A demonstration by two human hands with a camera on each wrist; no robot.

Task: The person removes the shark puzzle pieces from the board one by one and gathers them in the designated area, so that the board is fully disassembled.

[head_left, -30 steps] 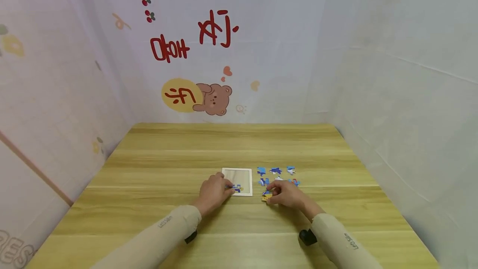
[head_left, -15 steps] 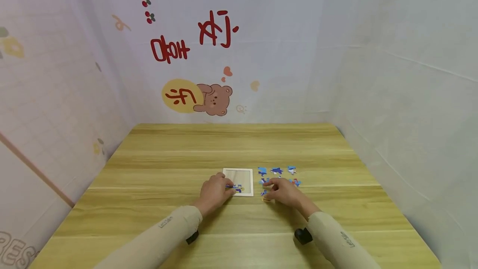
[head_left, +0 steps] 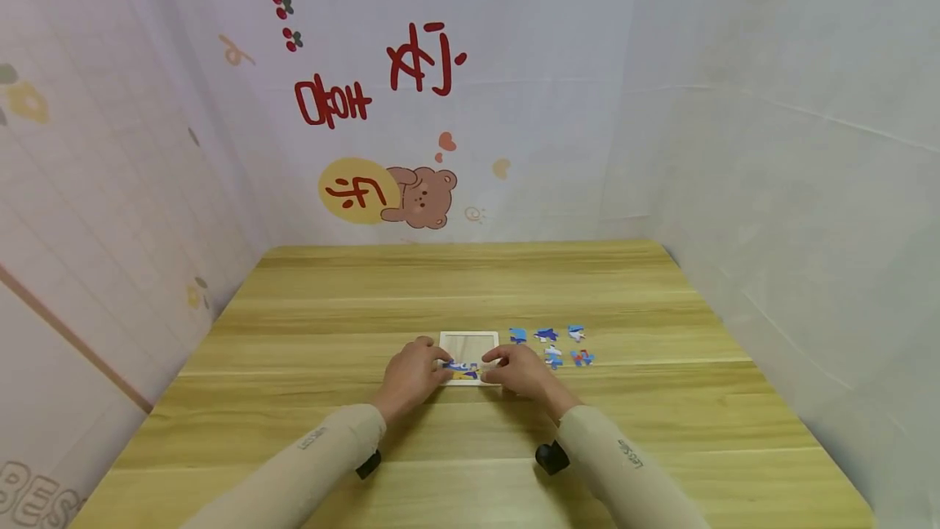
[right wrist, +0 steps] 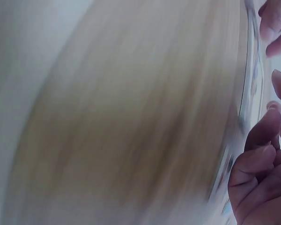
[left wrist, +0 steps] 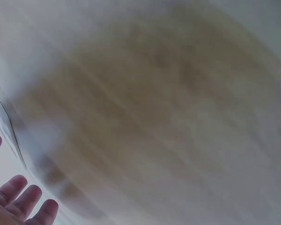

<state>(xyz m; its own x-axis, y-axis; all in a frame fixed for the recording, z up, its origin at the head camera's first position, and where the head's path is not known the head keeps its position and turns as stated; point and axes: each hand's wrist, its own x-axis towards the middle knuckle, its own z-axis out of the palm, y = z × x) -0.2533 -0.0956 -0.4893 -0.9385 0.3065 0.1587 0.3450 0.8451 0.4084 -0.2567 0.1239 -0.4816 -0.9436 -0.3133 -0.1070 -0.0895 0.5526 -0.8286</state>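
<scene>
A small white-rimmed puzzle tray (head_left: 470,334) lies on the wooden table, with blue, white and yellow jigsaw pieces (head_left: 463,369) along its near side. My left hand (head_left: 413,371) is at the tray's left edge, thumb and index finger reaching over the rim to the pieces. From the right, my right hand (head_left: 520,369) comes over the tray's right edge, its thumb and index finger pinching a jigsaw piece that is mostly hidden by the fingers. Both wrist views show only fingers at their edges.
Loose jigsaw pieces lie to the tray's right: a back row with a light blue piece (head_left: 517,335), a dark blue piece (head_left: 546,335) and a blue-white piece (head_left: 576,333). Nearer are a blue-white piece (head_left: 552,356) and a red-blue piece (head_left: 583,357). White cloth walls surround the table.
My right hand has moved left from the loose pieces to the tray. More yellow and blue shows along the tray's near side. My left hand has stayed at the tray's left edge.
</scene>
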